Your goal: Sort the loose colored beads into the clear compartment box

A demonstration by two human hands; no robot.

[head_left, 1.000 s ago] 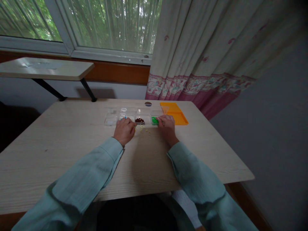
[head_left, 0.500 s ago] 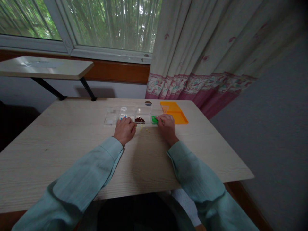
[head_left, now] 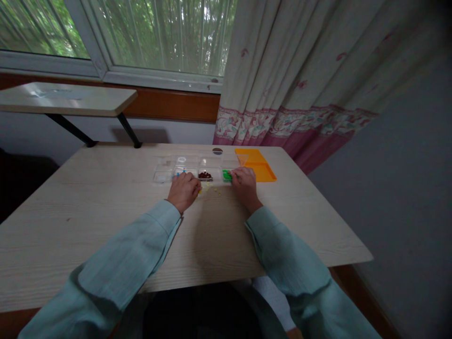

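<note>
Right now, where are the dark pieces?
In the head view, the dark pieces lie just left of centre in a clear compartment, between the left hand and the green pieces by the right hand.

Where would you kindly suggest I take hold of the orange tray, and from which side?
I'd grip the tray by its right rim, coming from the right: it seems to lie flat with that edge exposed, while the right hand and clear box crowd its left.

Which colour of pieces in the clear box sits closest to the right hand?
The green pieces, by the right hand; the brown pieces and blue pieces lie farther left.
</note>
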